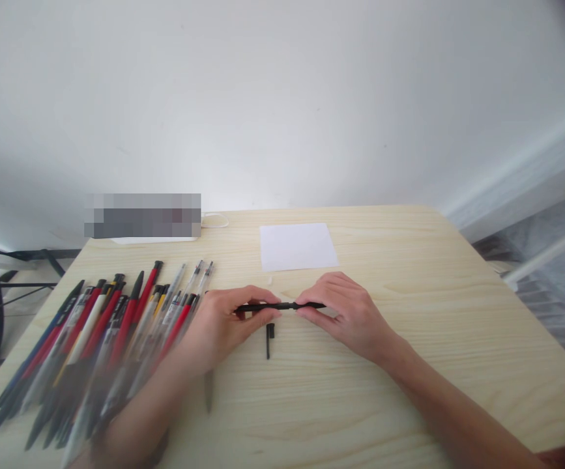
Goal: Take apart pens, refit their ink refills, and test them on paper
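Nearest the front edge of the tabletop (pixel 458 312), the tapered end of a dark pen (pixel 208 392) points toward that edge, its upper part hidden by the left hand and wrist. To its left, a spread of pens (pixel 124 326) fills the left side, most with their long axes slanting from the near left corner toward the far edge. A little farther in, a small black clip-like piece (pixel 268 342) lies with its length running near to far.

Just beyond it is the black pen (pixel 285 306), between the hands, its long axis running side to side, roughly parallel to the far edge. The left hand (pixel 227 319) pinches its left stretch between thumb and fingers; the right hand (pixel 350 314) pinches the right stretch the same way. A narrow notch shows between the two grips, the right fingertips just beside it. Whether the pen touches the wood, I cannot tell.

Farther on lie a tiny pale piece (pixel 270 281), then a white paper sheet (pixel 298 247) near the far edge.
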Available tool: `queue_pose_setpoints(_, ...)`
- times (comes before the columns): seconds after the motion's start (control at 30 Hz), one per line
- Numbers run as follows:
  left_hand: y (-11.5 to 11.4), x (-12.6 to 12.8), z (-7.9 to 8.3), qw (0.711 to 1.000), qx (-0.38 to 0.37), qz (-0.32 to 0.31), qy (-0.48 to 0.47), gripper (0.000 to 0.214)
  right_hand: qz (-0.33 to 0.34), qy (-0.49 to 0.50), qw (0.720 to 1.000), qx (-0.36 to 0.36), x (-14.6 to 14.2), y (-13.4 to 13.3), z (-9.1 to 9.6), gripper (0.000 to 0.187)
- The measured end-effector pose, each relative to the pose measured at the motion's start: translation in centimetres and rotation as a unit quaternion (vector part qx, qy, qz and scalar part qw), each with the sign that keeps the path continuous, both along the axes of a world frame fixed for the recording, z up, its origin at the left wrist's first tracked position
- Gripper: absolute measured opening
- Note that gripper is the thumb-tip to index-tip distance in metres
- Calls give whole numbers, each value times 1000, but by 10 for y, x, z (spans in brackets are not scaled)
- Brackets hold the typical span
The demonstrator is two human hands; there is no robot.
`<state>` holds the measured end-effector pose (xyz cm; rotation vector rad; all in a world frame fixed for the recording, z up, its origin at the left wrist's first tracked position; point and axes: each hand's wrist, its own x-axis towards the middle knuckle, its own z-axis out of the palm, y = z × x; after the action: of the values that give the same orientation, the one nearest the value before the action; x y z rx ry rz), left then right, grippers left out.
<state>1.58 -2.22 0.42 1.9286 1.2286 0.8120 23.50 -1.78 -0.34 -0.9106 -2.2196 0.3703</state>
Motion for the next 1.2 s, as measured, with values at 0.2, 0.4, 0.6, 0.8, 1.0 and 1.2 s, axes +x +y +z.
queue_pose_setpoints(0.2,2,4,8,981,-104,53,-154,14,-4,12,1000,5,-2,-1,0,4)
queue_pose_setpoints(0.4,1,6,9,960,-187,65,-199,38,-20,20,1000,-4,-4,-3,0,4)
queue_pose_setpoints(0.6,-2,9,10,935,-232,75,-258,34,-16,43,999,-18,-5,-4,1,5)
queue_pose_setpoints(0.8,-3,12,9,914,-229,88,-324,31,-27,76,996,-39,-8,-5,2,5)
queue_pose_setpoints(1.0,1,8,3,947,-200,53,-245,12,-33,43,997,-50,-7,-4,-2,10)
queue_pose_setpoints(1.2,1,9,5,943,-177,110,-259,30,-33,69,995,-69,-7,-6,1,7)
